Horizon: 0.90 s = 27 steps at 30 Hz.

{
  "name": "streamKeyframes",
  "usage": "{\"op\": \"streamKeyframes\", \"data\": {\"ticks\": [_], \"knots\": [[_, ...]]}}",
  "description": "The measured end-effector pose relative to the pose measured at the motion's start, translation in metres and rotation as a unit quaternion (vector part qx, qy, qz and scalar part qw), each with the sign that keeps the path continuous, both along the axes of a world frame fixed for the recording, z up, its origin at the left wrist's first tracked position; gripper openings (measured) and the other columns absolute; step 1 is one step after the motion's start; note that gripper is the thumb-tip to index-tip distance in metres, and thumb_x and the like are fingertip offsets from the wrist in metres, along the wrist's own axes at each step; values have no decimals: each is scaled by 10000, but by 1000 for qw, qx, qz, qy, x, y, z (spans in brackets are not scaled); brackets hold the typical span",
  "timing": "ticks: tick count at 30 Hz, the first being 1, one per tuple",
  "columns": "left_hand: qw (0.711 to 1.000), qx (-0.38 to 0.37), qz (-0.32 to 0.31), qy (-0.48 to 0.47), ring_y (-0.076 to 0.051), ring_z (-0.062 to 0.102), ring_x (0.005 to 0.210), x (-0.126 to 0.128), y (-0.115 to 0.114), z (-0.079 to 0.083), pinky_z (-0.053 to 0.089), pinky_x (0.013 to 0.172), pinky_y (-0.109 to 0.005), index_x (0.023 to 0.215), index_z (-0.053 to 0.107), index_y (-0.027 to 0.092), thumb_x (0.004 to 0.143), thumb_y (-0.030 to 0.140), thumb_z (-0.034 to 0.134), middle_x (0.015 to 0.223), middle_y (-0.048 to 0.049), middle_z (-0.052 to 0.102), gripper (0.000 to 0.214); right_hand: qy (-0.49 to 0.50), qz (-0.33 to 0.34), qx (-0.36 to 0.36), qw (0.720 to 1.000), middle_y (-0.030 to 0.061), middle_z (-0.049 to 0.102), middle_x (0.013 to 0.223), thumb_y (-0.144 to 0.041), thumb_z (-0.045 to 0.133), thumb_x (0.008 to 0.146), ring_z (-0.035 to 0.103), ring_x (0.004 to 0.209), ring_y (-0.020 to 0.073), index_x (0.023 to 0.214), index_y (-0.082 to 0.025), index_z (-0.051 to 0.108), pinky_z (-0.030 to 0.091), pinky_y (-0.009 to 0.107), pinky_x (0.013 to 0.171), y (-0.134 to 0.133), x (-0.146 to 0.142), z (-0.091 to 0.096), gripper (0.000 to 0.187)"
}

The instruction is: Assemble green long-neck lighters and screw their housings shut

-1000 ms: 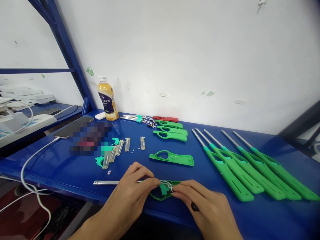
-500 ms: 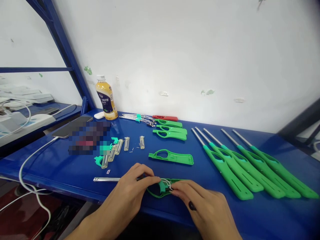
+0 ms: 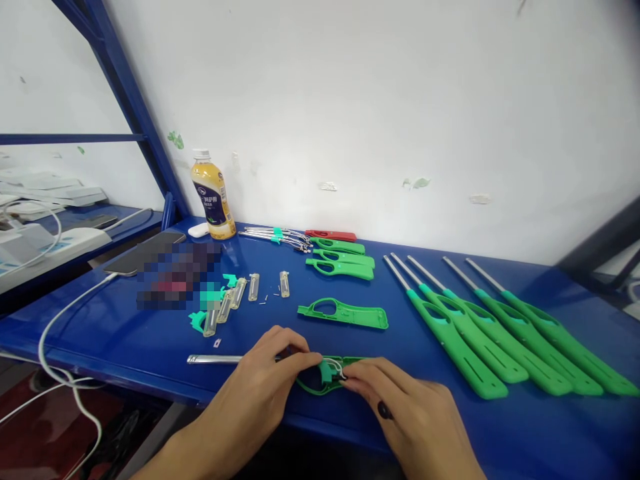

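A green half-shell of a long-necked lighter (image 3: 311, 389) lies near the table's front edge, its metal tube (image 3: 213, 359) pointing left. My left hand (image 3: 273, 373) is closed around the front of the shell, thumb and finger against the teal trigger (image 3: 327, 371). White wires (image 3: 336, 364) loop over the trigger toward my right hand (image 3: 395, 393). Its thumb and fingertips pinch the wire end by a small dark part inside the shell; the fingers partly hide it. Behind the hands lies another green half-shell (image 3: 357, 316), hollow side up.
Several assembled green lighters (image 3: 463, 350) lie at right. Clear fuel tanks (image 3: 225, 307) and teal triggers (image 3: 199, 322) lie at left. Further back are metal tubes with wires (image 3: 260, 233), green shells (image 3: 345, 267), a red shell (image 3: 333, 236), a drink bottle (image 3: 213, 197) and a phone (image 3: 145, 253).
Both hands hold nearly the same place. The right fingertips shift slightly at the wire end, and a little more of the dark part shows beside the trigger.
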<state>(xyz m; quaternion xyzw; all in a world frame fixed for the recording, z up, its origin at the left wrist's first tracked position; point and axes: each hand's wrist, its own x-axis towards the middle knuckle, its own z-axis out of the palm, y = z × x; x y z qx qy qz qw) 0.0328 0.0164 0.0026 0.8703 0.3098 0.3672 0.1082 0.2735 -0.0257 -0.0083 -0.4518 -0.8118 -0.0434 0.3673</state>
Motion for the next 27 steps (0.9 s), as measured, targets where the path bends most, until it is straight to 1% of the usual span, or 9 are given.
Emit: {"op": "streamKeyframes", "data": {"ticks": [4, 6, 9, 14, 17, 20, 25, 27], "knots": [[1000, -19, 1, 12, -175, 652, 969, 1, -5, 6, 594, 845, -317, 1289, 706, 247, 1060, 4, 477, 1113, -47, 658, 405, 1, -5, -4, 1000, -90, 791, 990, -379, 441, 1165, 750, 622, 90, 1109, -296, 685, 475, 248, 534, 0, -1, 1, 263], [999, -39, -1, 25, -186, 647, 1001, 1, -9, 9, 596, 891, -345, 1327, 688, 251, 1063, 43, 512, 1136, -50, 652, 379, 5, -7, -8, 1000, -91, 783, 983, -394, 443, 1164, 738, 604, 81, 1094, -298, 686, 475, 240, 528, 0, -1, 2, 270], [998, -55, -5, 33, -199, 636, 1024, 2, -12, 13, 596, 894, -352, 1349, 674, 263, 1071, 95, 551, 1144, -48, 651, 347, 10, -8, -19, 1000, -92, 768, 946, -418, 443, 1160, 724, 593, 73, 1046, -303, 689, 459, 234, 502, 0, -1, 3, 294], [999, -47, -9, 10, -188, 652, 989, 2, -10, 12, 597, 863, -323, 1322, 683, 269, 1069, 101, 583, 1105, -37, 660, 319, 24, -8, -26, 999, -73, 762, 925, -416, 456, 1156, 734, 617, 81, 1014, -292, 688, 465, 218, 515, 2, -3, 1, 298], [999, -44, -7, 3, -183, 661, 969, 2, -9, 10, 600, 849, -310, 1264, 700, 243, 1072, 136, 610, 1095, -41, 665, 237, 29, -5, -28, 999, -60, 766, 918, -416, 447, 1159, 736, 616, 82, 1001, -284, 690, 470, 206, 527, 3, -4, 2, 319], [999, -37, -2, -2, -185, 664, 936, 2, -9, 9, 601, 808, -303, 1227, 709, 226, 1074, 191, 638, 1065, -45, 668, 172, 25, -7, -31, 999, -41, 770, 903, -412, 422, 1165, 728, 592, 87, 996, -271, 699, 447, 216, 494, 3, -4, 4, 354], [1000, -10, 1, -5, -170, 647, 868, 3, -7, 6, 585, 772, -296, 1251, 704, 236, 1102, 212, 601, 995, -26, 666, 183, 16, -8, -36, 999, -33, 772, 915, -416, 436, 1159, 734, 597, 96, 1022, -279, 720, 480, 208, 535, 2, -3, 5, 343], [1000, -8, -5, -6, -167, 646, 870, 4, -6, 5, 583, 777, -295, 1250, 705, 231, 1106, 212, 595, 997, -28, 663, 183, 12, -9, -35, 999, -41, 766, 908, -413, 439, 1157, 723, 576, 99, 1020, -285, 720, 457, 229, 501, 2, -2, 5, 337]]}}
